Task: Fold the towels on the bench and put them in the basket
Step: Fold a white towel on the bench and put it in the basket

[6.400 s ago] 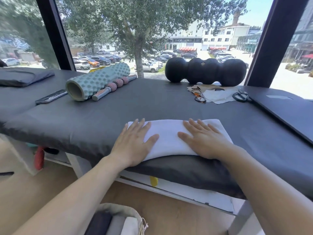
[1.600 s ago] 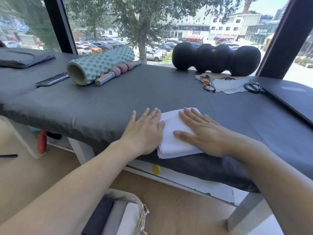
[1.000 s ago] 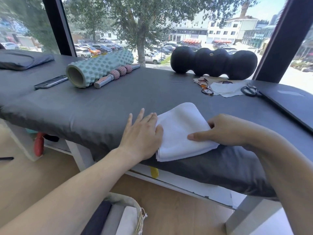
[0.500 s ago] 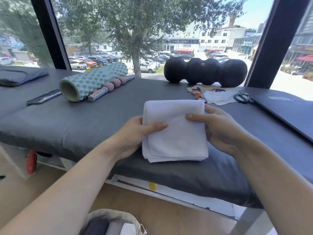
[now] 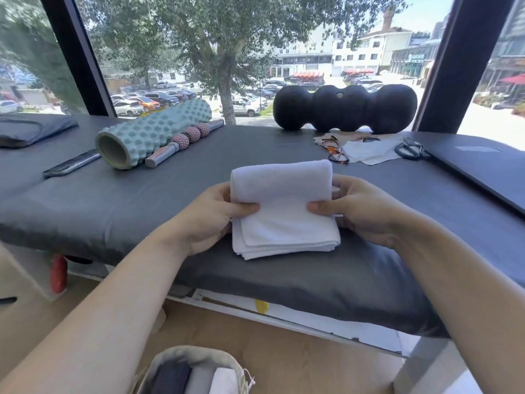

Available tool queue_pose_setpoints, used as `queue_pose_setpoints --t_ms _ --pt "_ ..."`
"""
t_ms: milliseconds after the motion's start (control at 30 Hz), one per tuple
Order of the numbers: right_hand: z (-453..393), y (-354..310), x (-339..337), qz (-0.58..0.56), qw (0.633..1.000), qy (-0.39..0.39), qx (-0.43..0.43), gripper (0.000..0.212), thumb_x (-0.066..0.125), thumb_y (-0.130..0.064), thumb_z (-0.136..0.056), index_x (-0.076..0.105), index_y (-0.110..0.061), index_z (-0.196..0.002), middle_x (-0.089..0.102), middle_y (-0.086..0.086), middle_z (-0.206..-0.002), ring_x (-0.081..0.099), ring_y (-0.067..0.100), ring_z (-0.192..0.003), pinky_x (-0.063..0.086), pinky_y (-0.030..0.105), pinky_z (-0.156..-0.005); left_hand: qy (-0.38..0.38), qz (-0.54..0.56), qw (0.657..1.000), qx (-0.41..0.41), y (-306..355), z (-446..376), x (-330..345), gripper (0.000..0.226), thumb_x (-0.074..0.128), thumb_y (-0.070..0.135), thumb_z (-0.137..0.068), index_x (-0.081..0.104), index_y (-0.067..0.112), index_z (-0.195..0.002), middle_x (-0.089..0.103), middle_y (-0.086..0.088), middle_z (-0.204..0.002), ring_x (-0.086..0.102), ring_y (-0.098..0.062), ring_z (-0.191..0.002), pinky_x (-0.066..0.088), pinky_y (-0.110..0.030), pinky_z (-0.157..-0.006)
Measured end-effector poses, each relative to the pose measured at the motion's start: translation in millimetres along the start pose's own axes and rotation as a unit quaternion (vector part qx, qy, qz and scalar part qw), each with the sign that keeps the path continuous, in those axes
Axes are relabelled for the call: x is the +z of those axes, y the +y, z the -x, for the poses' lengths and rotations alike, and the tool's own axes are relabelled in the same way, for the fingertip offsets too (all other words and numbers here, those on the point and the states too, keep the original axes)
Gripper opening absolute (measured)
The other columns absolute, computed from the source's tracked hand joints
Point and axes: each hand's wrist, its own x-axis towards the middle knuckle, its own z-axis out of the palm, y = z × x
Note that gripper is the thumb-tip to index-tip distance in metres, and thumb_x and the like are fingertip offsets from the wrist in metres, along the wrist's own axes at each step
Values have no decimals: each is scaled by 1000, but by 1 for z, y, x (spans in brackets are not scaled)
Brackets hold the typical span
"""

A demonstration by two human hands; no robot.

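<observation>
Both arms reach forward from the bottom corners and meet in the middle, a little above the near edge of the gray desk (image 5: 113, 200). The left hand (image 5: 204, 220) holds the left side of the folded white towel (image 5: 281, 211), with its thumb lying across the front of the cloth and the other fingers curled behind it. The right hand (image 5: 366, 211) does the same on the right side, thumb in front and pointing left, the rest tucked behind. So both hands are gripping the towel, one on each edge, with the towel stretched between the two thumbs. The towel is folded into a thick square, with its round fold at the top and its stacked loose edges at the bottom. Its bottom edge hangs close over the desk; I cannot tell if it touches. Far below the hands, on the wooden floor, sits the basket (image 5: 170, 356) with dark, gray and white folded cloths inside. Past the fingers to the left lie a bumpy green roller (image 5: 153, 132) and a stick roller (image 5: 184, 140). Past them to the right lie glasses (image 5: 336, 150) and a big black lumpy roller (image 5: 343, 108).
</observation>
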Motion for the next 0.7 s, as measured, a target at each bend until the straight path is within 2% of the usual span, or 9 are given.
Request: queue_pose_setpoints --t_ms 67,167,233,300,367,433,533,633,700 --pt "-1 3 -1 -5 1000 -7 -6 43 61 12 -89 66 -16 -123 75 9 -114 71 25 -106 58 40 -91 -3 8 1000 10 -2 0 -3 40 59 -11 -89 64 4 -125 72 -12 -121 69 -26 -112 59 -34 -91" --pt "-2 4 -2 -4 1000 -9 -11 42 58 17 -88 70 -13 -115 76 9 -109 72 23 -101 59 37 -88 -3 7 1000 22 -4 0 -5 41 57 -15 -87 66 5 -122 73 -12 -116 71 -26 -106 60 -33 -84" --pt "-1 4 -3 16 1000 -5 -9 38 56 19 -87 72 -9 -108 76 9 -104 72 24 -96 59 34 -84 -4 -19 999 35 -4 1 -4 35 59 -14 -86 70 6 -112 73 -13 -112 70 -28 -102 60 -39 -86" --pt "0 5 -4 39 999 1 -6 37 52 21 -87 74 -8 -92 75 12 -102 69 28 -93 56 36 -82 -7 -54 997 49 -3 2 -3 34 57 -16 -88 77 9 -97 73 -11 -117 69 -30 -107 57 -45 -90" --pt "-1 5 -3 34 999 6 -4 43 46 24 -86 72 -8 -73 75 14 -107 70 31 -98 54 40 -87 1 -91 994 67 -2 4 -1 53 50 -21 -90 81 19 -75 75 -2 -115 69 -25 -111 56 -44 -91" --pt "2 3 -3 32 999 2 -2 41 47 25 -86 68 -4 -67 76 13 -108 72 29 -102 56 36 -86 3 -141 986 91 -2 8 -1 67 40 -26 -87 80 22 -65 76 4 -113 69 -18 -112 53 -39 -95" --pt "5 2 -6 87 996 -10 -11 41 48 25 -84 70 -4 -65 76 7 -109 73 27 -101 58 37 -85 -20 -180 977 111 -3 11 -3 68 38 -31 -82 79 20 -64 74 4 -117 67 -15 -115 52 -32 -99" --pt "6 0 -10 143 989 -26 -4 55 38 29 -79 77 -7 -67 76 1 -111 72 24 -104 57 36 -89 -57 -217 969 104 1 16 -4 67 40 -30 -83 81 20 -67 72 7 -123 65 -13 -118 49 -34 -105" --pt "10 -5 -12 155 986 -55 15 58 31 29 -76 79 -3 -73 75 0 -114 70 20 -108 56 30 -93 -89 -237 964 85 5 20 -6 57 45 -25 -83 81 17 -72 69 9 -126 64 -13 -120 48 -37 -107"
